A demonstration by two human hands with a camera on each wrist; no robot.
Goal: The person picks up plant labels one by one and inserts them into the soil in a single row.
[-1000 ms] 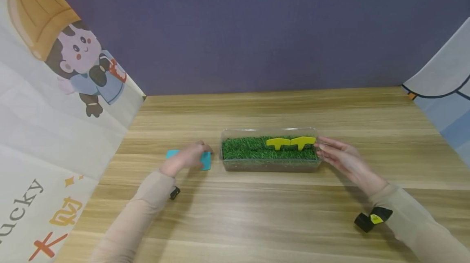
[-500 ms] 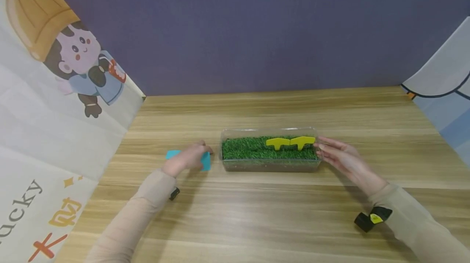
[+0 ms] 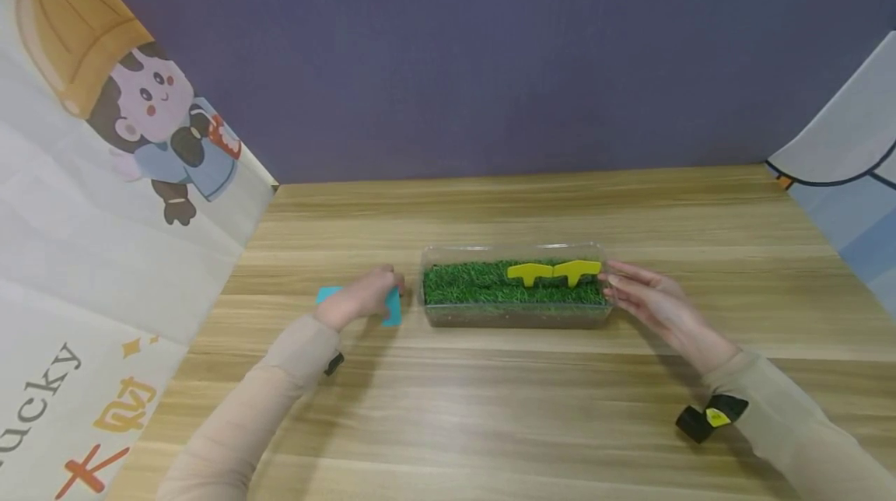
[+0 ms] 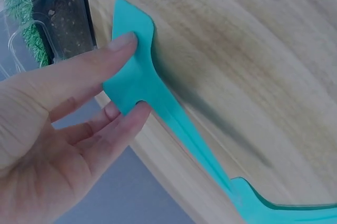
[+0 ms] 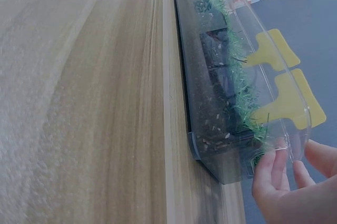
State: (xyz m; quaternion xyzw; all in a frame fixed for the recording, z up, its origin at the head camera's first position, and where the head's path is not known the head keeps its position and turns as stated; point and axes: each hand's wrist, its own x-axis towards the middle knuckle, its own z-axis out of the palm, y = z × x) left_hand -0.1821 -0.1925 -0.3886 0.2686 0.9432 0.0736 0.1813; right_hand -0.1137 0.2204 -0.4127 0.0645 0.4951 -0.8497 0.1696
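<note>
My left hand [image 3: 364, 295] pinches a flat teal T-shaped plant label [image 4: 132, 58] by its wide head, thumb on the near face and fingers behind. The label's thin stem runs down toward a second teal piece [image 4: 284, 213] at the lower right of the left wrist view. A long clear planter box [image 3: 518, 317] with green artificial grass [image 3: 476, 283] stands to the right of this hand. Two yellow T-shaped labels [image 3: 577, 269] stand upright in the grass at its right half. My right hand [image 3: 665, 306] touches the box's right end with extended fingertips.
The wood-grain table [image 3: 490, 408] lies under everything. A dark blue panel [image 3: 490, 57] rises at its back edge. White printed sheets [image 3: 70, 252] border the left side, and another printed sheet [image 3: 861, 166] borders the right. Dark soil-like filling [image 5: 205, 98] shows through the box wall.
My left hand has shifted very slightly and its fingers have drawn in on the teal label. The right hand, the box and the yellow labels have stayed in place.
</note>
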